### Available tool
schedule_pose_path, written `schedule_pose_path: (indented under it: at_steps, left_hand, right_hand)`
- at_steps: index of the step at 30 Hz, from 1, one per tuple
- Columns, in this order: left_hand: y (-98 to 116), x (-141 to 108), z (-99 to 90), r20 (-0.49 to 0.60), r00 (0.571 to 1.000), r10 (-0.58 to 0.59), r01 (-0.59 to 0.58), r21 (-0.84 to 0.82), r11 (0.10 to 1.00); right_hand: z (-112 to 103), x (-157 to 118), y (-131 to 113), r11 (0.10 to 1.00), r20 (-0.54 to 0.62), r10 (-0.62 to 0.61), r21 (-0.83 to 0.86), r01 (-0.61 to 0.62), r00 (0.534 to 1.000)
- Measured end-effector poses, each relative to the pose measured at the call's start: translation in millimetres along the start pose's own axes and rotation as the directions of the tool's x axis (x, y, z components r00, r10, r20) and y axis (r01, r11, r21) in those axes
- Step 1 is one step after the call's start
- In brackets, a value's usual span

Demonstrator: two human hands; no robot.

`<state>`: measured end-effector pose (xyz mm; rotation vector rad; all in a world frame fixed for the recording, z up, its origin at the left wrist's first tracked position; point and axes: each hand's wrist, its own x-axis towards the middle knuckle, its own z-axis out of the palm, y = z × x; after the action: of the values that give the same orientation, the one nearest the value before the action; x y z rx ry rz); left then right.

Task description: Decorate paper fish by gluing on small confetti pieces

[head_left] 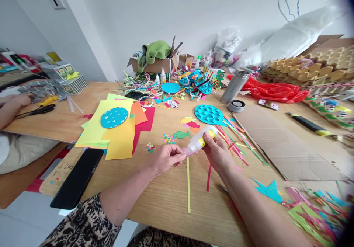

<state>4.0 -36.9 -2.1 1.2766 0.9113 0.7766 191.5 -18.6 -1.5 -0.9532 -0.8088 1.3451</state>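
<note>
One bottle [198, 140] aslant, nozzle [188, 150] lower left.

Soft, bright light fills the view, its edges stretched (right corners dark)

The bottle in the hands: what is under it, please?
Under the front end of the bottle, part of a pink paper piece shows. The bottle covers some of it; its whole shape cannot be seen.

Translucent white bottle [197, 141], yellow label [202, 142].
Sleeve [85, 221]: black scrolls on beige. Sheets [93, 131]: yellow, orange, red. Left disc [114, 117]: blue with pale patches. Bag [276, 90]: red. Phone [77, 178]: black. Cardboard [282, 143]: brown.
</note>
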Motion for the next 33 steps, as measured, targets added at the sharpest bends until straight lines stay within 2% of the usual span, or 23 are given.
schedule_pose_path:
  at_steps: [2,4,6,7,17,25,30,33]
  left_hand:
    - [0.2,-1.7,1.3,-0.067,0.986,0.156,-0.133,0.263,0.956]
    - [1.0,-3.5,2.1,-0.092,0.942,0.322,-0.232,0.513,0.826]
    - [1.8,-4.6,2.1,-0.076,0.9,0.429,-0.279,0.655,0.702]
    - [1.9,-4.8,1.8,-0.066,0.889,0.453,-0.29,0.684,0.669]
    - [-4.4,-0.4,-2.3,-0.08,0.88,0.469,-0.319,0.632,0.706]
    - [-5.4,-0.4,-2.1,-0.021,0.808,0.589,-0.393,0.726,0.564]
    - [-6.0,-1.6,-2.0,-0.026,0.795,0.607,-0.391,0.742,0.544]
    - [-5.9,-1.3,-2.5,-0.05,0.798,0.6,-0.392,0.714,0.58]
  right_hand:
    - [-0.1,-0.2,1.6,1.0,-0.007,-0.013,-0.013,0.013,1.0]
    - [-0.3,0.0,3.4,1.0,-0.023,-0.017,-0.014,0.017,1.0]
    - [-0.3,0.2,4.8,1.0,-0.041,-0.009,-0.009,0.008,0.999]
    - [-0.2,0.2,5.2,1.0,-0.048,-0.004,-0.007,0.004,0.999]
    - [1.0,-0.1,5.2,0.997,-0.071,0.05,0.062,-0.045,0.996]
    - [-1.7,2.9,7.4,0.992,-0.112,0.092,0.097,-0.082,0.989]
    - [-1.9,2.7,8.7,0.993,-0.092,0.093,0.086,-0.085,0.991]
    - [-1.2,2.3,8.5,0.994,-0.1,0.088,0.079,-0.08,0.991]
